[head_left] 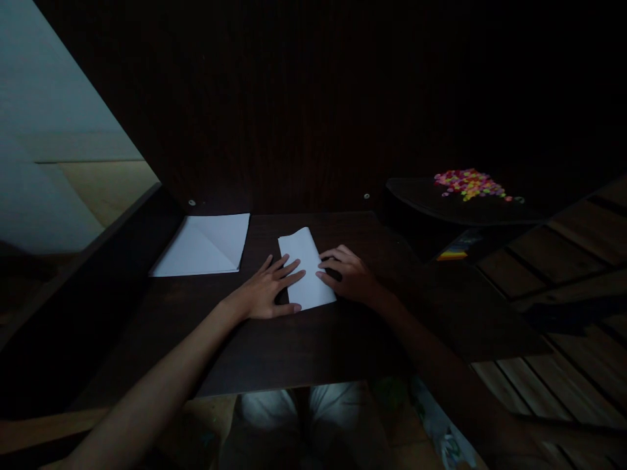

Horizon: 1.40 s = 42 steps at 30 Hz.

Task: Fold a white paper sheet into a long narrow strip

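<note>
A folded sheet of white paper lies on the dark desk in front of me, its far edge slightly lifted and curved. My left hand rests on its left side, fingers spread and stretched across the paper. On the right edge, my right hand touches the paper with bent fingertips and thumb; the fingers are apart and the palm is off the sheet. Further left lies a stack of white paper with a diagonal crease visible on its top sheet.
A dark desktop spreads under my hands, with an upright panel behind it. At the right, a raised curved shelf bears a heap of small colourful pieces. A low side wall borders the left. Slatted wood shows at lower right.
</note>
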Each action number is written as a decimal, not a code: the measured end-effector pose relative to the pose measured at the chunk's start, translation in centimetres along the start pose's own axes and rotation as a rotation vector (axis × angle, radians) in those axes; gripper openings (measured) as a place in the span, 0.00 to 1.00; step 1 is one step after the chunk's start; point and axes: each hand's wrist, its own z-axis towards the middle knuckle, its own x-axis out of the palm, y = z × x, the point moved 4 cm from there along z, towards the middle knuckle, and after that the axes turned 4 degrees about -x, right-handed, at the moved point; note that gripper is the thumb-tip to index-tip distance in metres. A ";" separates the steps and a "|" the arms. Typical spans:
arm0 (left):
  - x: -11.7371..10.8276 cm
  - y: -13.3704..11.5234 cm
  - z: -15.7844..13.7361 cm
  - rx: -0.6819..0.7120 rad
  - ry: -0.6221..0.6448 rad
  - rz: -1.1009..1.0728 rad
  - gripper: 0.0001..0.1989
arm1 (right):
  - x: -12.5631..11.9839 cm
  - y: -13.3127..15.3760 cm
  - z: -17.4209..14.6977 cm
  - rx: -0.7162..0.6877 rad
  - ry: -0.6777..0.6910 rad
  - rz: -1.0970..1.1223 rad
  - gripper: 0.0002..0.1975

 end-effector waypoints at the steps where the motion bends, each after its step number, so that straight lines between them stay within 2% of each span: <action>1: -0.1 0.2 -0.1 0.020 -0.002 -0.009 0.39 | 0.1 0.0 0.2 -0.004 -0.010 -0.004 0.14; 4: -0.2 0.3 -0.1 0.063 -0.009 -0.033 0.39 | 1.1 -0.2 0.4 0.003 0.040 0.010 0.22; 7: -0.2 0.3 -0.1 0.087 -0.018 -0.080 0.32 | 2.5 -0.8 -0.1 0.043 0.183 0.033 0.30; 9: -0.1 0.4 -0.1 0.070 -0.042 -0.112 0.27 | 3.2 -1.3 -0.5 0.076 0.267 0.050 0.32; 11: 0.0 0.7 0.0 0.028 -0.077 -0.117 0.27 | 3.5 -1.6 -0.8 0.086 0.299 0.073 0.33; 14: 0.0 0.8 0.1 -0.030 -0.117 -0.090 0.31 | 3.4 -1.9 -0.9 0.088 0.298 0.101 0.34; 20: -0.1 0.6 0.1 -0.083 -0.084 -0.060 0.34 | 3.2 -1.8 -0.9 0.096 0.309 0.132 0.34; 25: -0.1 0.8 0.0 -0.126 -0.105 -0.038 0.37 | 2.9 -1.8 -0.8 0.086 0.302 0.137 0.33; 42: 0.3 1.9 0.1 -0.264 -0.197 -0.023 0.31 | 2.3 -1.7 -0.9 0.090 0.299 0.194 0.34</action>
